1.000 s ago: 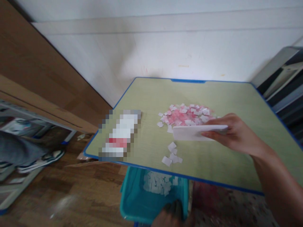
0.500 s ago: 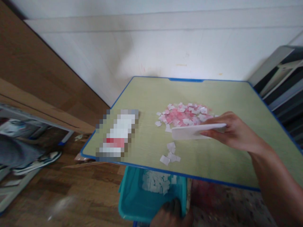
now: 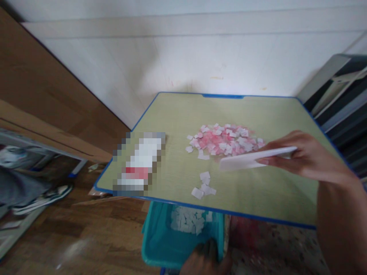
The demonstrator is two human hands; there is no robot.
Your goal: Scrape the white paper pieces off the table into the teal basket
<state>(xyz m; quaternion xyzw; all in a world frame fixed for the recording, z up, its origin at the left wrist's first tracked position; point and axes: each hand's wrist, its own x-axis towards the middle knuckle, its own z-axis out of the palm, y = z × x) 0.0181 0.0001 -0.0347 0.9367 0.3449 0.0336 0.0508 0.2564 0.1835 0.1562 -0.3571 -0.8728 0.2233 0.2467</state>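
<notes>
My right hand (image 3: 304, 156) pinches a thin, flat white card-like piece (image 3: 243, 160), seen nearly edge-on, above the table. Just behind its left end lies a heap of small white and pink paper scraps (image 3: 226, 139) with reddish stains among them. Several loose white scraps (image 3: 204, 187) rest closer to the front edge. Below that edge, my left hand (image 3: 205, 259) is closed on the near right rim of a teal plastic basin (image 3: 163, 250). White paper pieces (image 3: 187, 220) lie inside the basin. Part of the left hand is cut off by the frame.
The green tabletop (image 3: 172, 114) has a blue rim and stands against a white wall (image 3: 183, 61). A pixelated white and red object (image 3: 140, 160) lies on its left side. A person's shoe (image 3: 43, 200) shows at left. Dark panels (image 3: 344, 99) lean at right.
My right hand has moved to the right with the white piece, uncovering more of the scrap heap. My left hand stays at the basin rim.
</notes>
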